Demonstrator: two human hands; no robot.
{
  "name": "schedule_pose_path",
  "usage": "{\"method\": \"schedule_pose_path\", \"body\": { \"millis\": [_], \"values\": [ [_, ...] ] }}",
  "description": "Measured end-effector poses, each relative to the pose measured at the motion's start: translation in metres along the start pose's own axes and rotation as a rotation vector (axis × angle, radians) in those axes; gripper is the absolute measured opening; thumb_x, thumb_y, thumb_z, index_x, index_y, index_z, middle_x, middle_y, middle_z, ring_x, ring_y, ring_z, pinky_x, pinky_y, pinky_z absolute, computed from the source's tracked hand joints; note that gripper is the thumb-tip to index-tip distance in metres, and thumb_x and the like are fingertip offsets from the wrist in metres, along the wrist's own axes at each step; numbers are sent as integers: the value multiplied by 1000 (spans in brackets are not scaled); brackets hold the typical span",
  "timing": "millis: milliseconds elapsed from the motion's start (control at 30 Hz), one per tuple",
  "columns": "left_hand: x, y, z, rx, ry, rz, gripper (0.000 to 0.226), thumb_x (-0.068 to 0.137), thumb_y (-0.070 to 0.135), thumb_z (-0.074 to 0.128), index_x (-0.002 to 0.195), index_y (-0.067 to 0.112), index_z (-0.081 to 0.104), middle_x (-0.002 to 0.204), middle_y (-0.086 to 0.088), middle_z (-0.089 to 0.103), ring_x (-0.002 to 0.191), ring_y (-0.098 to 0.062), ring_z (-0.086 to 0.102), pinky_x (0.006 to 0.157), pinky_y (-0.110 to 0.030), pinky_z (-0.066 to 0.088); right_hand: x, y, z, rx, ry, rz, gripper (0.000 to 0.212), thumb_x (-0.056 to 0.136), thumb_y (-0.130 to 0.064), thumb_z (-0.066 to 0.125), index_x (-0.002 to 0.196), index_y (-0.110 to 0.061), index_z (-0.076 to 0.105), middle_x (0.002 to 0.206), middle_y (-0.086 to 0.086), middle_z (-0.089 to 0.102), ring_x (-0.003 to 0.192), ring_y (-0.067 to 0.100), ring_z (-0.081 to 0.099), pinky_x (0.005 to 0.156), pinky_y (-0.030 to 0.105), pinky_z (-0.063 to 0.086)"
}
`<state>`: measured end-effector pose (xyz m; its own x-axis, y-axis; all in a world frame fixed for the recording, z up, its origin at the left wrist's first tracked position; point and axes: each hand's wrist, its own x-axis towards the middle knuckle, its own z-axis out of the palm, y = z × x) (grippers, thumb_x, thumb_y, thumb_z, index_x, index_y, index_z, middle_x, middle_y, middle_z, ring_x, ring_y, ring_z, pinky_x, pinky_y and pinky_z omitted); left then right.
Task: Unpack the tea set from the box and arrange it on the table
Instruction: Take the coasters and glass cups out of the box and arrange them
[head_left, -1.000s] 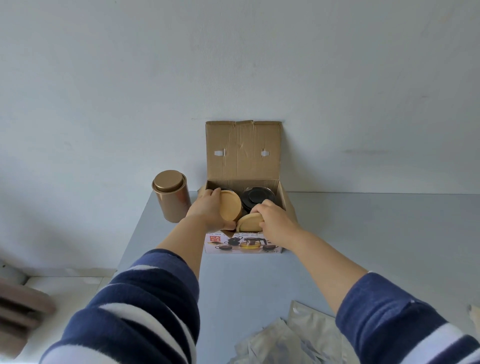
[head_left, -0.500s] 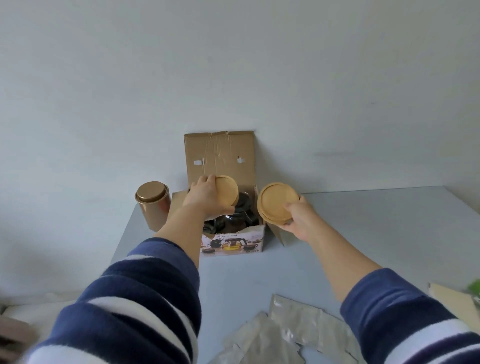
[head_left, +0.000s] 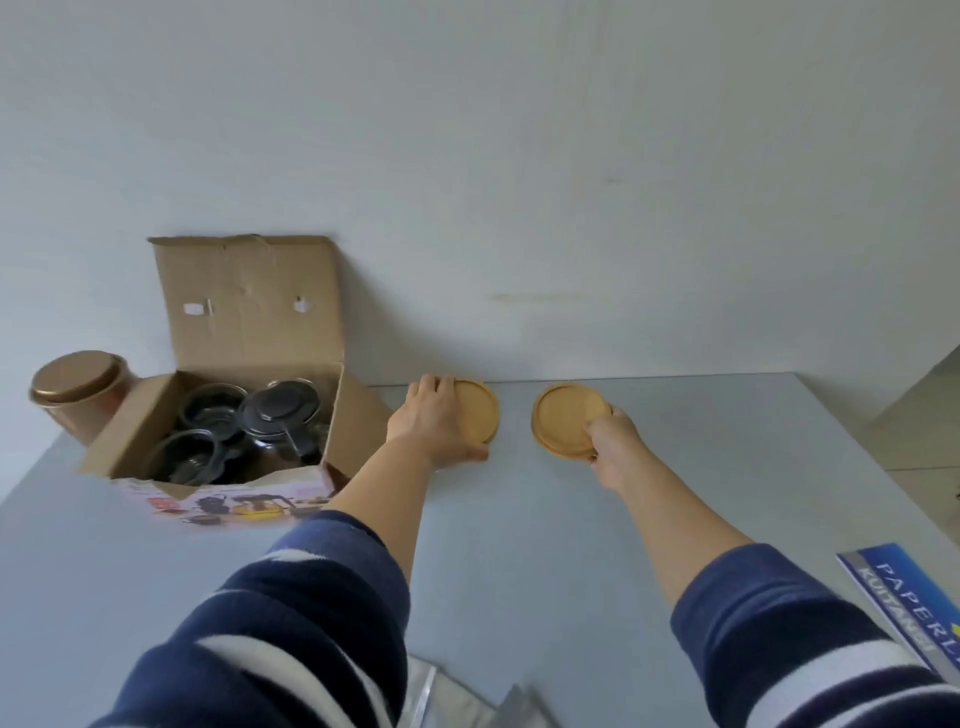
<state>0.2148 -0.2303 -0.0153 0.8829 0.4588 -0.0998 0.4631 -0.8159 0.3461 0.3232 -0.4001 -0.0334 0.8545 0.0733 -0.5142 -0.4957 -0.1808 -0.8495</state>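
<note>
Both wooden coasters carried out of box since earlier frame, now brought down near worktop rear edge, right of box (head_left: 218, 441). Left coaster (head_left: 475, 418) gripped by left hand (head_left: 434, 423); right coaster (head_left: 569, 421) gripped at near rim by right hand (head_left: 610, 447). Glass teapot (head_left: 283, 423) and cups left in box. Copper tin (head_left: 78, 395) at rear left corner.

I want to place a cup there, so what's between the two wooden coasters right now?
Nothing. In the head view, only a bare strip of grey table separates the left coaster, under the left hand, from the right coaster, held by the right hand.
</note>
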Motion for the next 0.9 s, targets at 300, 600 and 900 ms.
{"method": "schedule_pose_path", "body": {
  "millis": [300, 600, 900],
  "values": [
    [59, 30, 91, -84, -90, -139, 110, 66, 45, 77, 151, 21, 13, 149, -2, 24, 137, -23, 29, 96, -41, 46, 99, 17, -31, -165, 52, 1, 50, 98, -3, 26, 146, -14, 28, 145, 14, 39, 128, 30, 42, 95, 35, 38],
    [112, 36, 119, -137, -56, -121, 113, 67, 44, 78, 153, 17, 10, 153, -5, 23, 142, -24, 22, 110, -41, 35, 159, 17, -16, -456, 266, -107, 47, 95, -15, 37, 141, -20, 39, 145, 7, 36, 131, 30, 32, 108, 44, 35],
    [101, 18, 125, -335, 108, -141, 119, 70, 41, 82, 153, 15, 1, 157, -7, 16, 145, -24, 18, 115, -38, 24, 147, 16, -15, -907, 136, -264, 111, 65, -57, 75, 148, -15, 15, 140, 2, 23, 131, 28, 23, 91, 39, 41]
  ]
}}
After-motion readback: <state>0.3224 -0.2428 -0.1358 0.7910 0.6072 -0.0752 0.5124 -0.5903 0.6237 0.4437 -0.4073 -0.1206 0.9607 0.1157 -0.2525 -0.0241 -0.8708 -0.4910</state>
